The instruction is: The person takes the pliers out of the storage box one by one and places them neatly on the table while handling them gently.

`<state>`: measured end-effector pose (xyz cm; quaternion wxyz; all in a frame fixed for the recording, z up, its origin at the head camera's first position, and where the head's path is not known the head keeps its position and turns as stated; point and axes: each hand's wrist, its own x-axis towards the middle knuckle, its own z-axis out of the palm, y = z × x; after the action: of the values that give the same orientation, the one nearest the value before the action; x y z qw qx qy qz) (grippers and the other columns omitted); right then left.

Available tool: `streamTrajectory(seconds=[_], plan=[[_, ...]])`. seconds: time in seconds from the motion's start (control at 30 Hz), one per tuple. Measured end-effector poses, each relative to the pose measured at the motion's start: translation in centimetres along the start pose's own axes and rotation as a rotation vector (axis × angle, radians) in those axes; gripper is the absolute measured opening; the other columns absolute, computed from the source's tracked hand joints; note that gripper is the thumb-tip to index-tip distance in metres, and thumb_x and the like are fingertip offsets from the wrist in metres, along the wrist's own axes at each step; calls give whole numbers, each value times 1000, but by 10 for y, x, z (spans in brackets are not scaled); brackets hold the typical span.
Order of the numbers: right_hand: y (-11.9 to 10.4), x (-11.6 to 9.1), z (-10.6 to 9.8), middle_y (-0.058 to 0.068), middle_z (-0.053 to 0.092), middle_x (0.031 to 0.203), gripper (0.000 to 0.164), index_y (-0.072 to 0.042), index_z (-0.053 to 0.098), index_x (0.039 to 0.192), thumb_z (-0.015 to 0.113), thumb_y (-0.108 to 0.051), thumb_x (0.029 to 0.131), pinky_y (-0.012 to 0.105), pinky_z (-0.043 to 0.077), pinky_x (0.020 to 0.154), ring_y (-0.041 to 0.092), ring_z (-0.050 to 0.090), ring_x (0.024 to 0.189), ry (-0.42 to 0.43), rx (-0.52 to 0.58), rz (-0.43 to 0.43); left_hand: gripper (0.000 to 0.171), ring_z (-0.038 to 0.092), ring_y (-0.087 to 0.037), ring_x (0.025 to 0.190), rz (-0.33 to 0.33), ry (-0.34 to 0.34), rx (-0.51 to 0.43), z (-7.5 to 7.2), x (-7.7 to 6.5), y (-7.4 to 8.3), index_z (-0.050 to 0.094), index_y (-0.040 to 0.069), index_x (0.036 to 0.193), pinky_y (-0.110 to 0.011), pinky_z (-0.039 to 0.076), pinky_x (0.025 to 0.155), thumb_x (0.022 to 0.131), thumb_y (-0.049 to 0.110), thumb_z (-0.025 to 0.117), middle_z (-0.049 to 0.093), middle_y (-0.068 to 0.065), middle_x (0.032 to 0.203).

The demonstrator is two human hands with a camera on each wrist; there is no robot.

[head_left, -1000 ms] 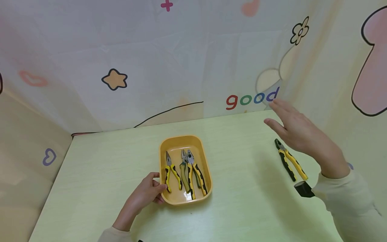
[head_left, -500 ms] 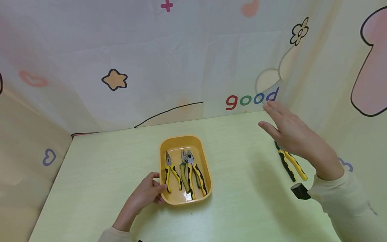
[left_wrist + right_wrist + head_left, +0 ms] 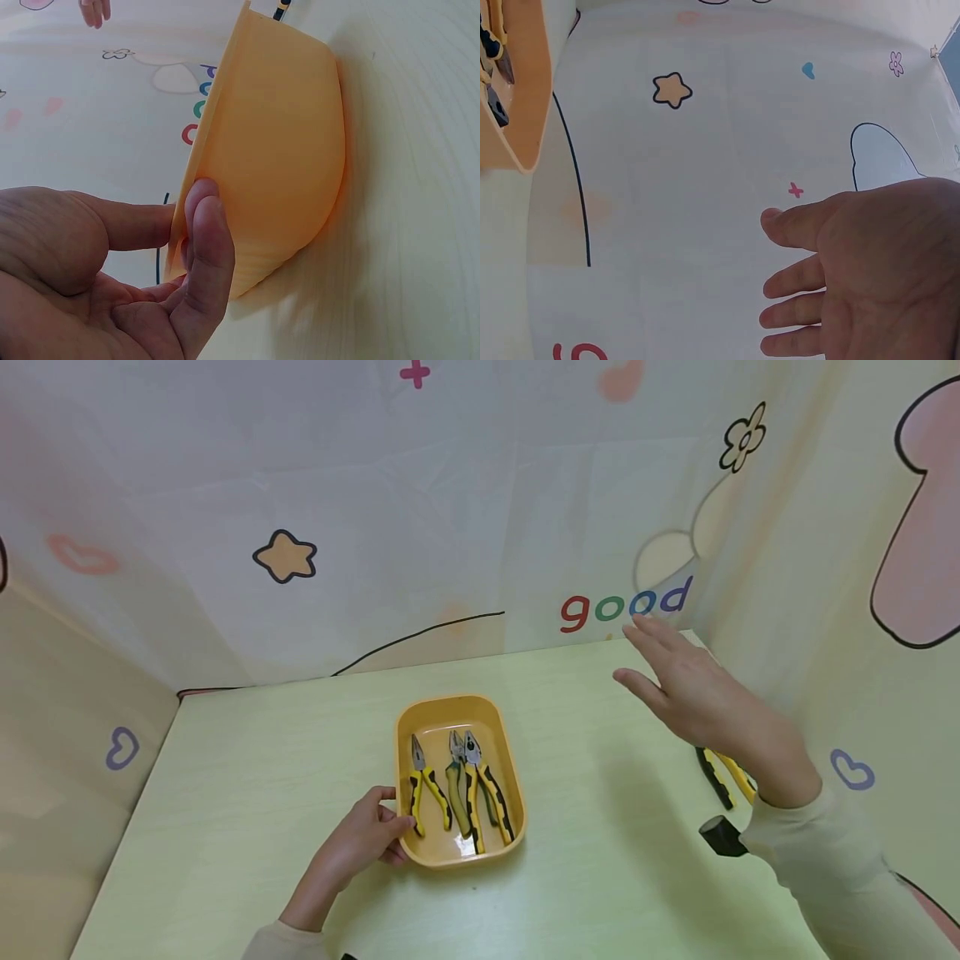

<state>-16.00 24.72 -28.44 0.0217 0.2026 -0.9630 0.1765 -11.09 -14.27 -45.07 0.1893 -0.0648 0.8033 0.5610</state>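
My left hand (image 3: 365, 835) pinches the left rim of a yellow-orange plastic tray (image 3: 459, 853), thumb over the edge and fingers outside, as the left wrist view (image 3: 202, 255) also shows. Inside the tray lie three pliers: needle-nose pliers (image 3: 418, 758) at left, green-handled pliers (image 3: 454, 785) in the middle, and yellow-and-black combination pliers (image 3: 472, 772) partly over them. Raised above the table at right, my right hand (image 3: 693, 693) holds nothing; its fingers are straight and the thumb stands apart. Another pair of yellow-and-black pliers (image 3: 716, 777) lies beneath that arm, its head hidden.
The pale green table (image 3: 247, 793) meets a printed curtain (image 3: 405, 543) at the back and both sides. A dark camera piece (image 3: 723, 837) sticks out from the right sleeve.
My right hand has drifted left, its forearm now covering more of the pliers on the table. The left hand and the tray stay put.
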Motion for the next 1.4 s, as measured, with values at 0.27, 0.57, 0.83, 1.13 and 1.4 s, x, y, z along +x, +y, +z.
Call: streamTrajectory(seconds=[0.27, 0.57, 0.83, 1.13, 1.4], plan=[[-13, 7, 10, 27, 20, 166, 67, 7, 29, 158, 51, -33, 110, 62, 20, 123, 44, 17, 154, 4, 23, -45, 51, 65, -20, 60, 4, 0, 0, 0, -1, 1, 39, -11, 143, -38, 63, 58, 100, 0, 63, 59, -19, 92], [-30, 13, 24, 27, 25, 164, 65, 8, 34, 156, 53, -33, 109, 64, 24, 120, 44, 21, 153, 11, 1, -94, 52, 64, -20, 60, 0, -1, -4, 0, -2, 2, 38, -11, 144, -38, 63, 59, 100, 0, 63, 60, -19, 92], [-45, 17, 38, 26, 26, 165, 63, 8, 36, 155, 55, -30, 108, 64, 23, 121, 45, 20, 153, -24, -10, -96, 53, 64, -20, 61, -8, -1, 8, -1, -2, 2, 38, -10, 145, -37, 62, 59, 100, 3, 64, 59, -18, 93], [-58, 21, 53, 23, 26, 166, 63, 6, 37, 156, 56, -32, 108, 64, 25, 120, 41, 18, 155, -43, -35, -113, 53, 63, -20, 61, -6, -1, -1, -1, -3, 3, 37, -10, 145, -36, 62, 58, 100, 2, 63, 59, -18, 93], [-71, 23, 65, 21, 27, 166, 64, 4, 39, 155, 59, -31, 107, 63, 27, 121, 39, 19, 155, -37, -72, -126, 53, 63, -20, 61, -7, 0, -3, 0, -2, 1, 37, -10, 145, -35, 62, 58, 100, 2, 64, 59, -18, 93]])
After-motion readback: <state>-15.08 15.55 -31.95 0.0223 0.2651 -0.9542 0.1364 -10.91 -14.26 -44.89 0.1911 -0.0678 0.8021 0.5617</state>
